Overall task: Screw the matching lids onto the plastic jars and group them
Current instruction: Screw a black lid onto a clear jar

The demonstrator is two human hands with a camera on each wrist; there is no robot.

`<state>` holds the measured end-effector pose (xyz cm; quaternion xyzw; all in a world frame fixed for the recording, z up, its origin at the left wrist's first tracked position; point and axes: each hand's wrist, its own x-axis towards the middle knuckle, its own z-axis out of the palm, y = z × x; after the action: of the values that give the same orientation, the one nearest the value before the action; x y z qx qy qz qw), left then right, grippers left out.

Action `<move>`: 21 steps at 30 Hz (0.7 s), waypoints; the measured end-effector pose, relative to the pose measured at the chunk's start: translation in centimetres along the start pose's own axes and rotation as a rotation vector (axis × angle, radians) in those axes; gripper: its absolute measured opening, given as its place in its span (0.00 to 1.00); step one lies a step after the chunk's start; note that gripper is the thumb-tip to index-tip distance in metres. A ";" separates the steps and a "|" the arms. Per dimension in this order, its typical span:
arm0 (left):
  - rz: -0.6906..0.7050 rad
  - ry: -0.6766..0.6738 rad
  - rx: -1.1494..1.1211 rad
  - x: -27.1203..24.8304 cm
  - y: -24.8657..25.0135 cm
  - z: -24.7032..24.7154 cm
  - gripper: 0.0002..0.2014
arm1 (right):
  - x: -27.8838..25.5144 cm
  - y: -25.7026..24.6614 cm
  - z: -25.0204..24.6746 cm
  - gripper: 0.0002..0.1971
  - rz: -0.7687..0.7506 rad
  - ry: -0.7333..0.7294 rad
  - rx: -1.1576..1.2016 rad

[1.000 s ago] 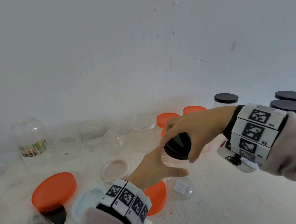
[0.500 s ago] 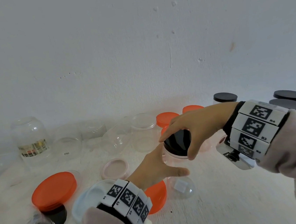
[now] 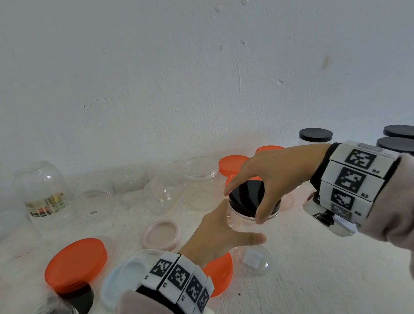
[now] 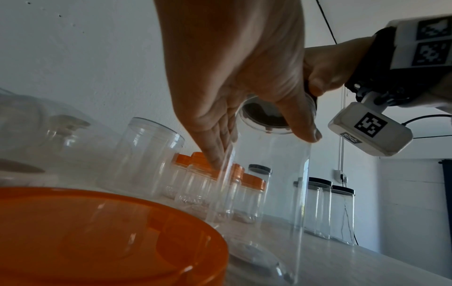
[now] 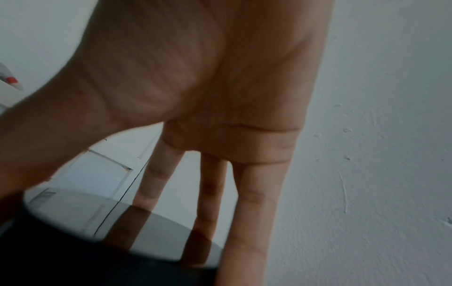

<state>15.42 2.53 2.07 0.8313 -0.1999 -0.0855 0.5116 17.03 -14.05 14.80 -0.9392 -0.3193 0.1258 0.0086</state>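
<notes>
A tall clear plastic jar (image 3: pixel 240 221) stands upright on the white table. My left hand (image 3: pixel 243 223) grips its upper body, thumb at the front and fingers round the far side. A black lid (image 3: pixel 250 193) sits on the jar's mouth. My right hand (image 3: pixel 245 205) reaches in from the right and holds the lid's rim between thumb and fingers. From below, the left wrist view shows my left hand (image 4: pixel 264 149) round the jar (image 4: pixel 269 193) and the lid's underside (image 4: pixel 264 118). In the right wrist view, my fingers (image 5: pixel 254 193) reach over the glossy lid (image 5: pixel 73 267).
Capped black-lid jars (image 3: pixel 401 146) stand at the back right, orange-lid jars (image 3: pixel 232 164) behind my hands. Open clear jars (image 3: pixel 200 180) line the wall (image 3: pixel 191 69). Loose orange lids (image 3: pixel 76 262), a pink lid (image 3: pixel 161 234) and a white lid (image 3: pixel 121 275) lie front left.
The black lid was tilted above the jar a second ago. My right hand has brought it down and level onto the jar's mouth. The left hand kept its hold.
</notes>
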 end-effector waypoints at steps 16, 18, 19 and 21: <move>0.001 -0.012 0.000 -0.1 0.3 -0.1 0.43 | 0.1 0.9 1.4 0.37 0.005 0.075 -0.009; -0.008 -0.039 -0.009 -0.1 0.3 -0.1 0.44 | 0.1 0.9 1.5 0.37 0.011 0.066 -0.021; -0.014 -0.052 -0.016 -0.1 0.3 -0.2 0.45 | 0.1 0.8 1.4 0.37 0.012 0.067 -0.029; -0.024 -0.070 -0.025 -0.1 0.3 -0.1 0.46 | 0.0 0.7 1.4 0.37 0.016 0.066 -0.028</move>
<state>15.32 2.59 2.36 0.8236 -0.2069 -0.1232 0.5135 17.09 -14.70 13.37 -0.9454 -0.3131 0.0902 0.0049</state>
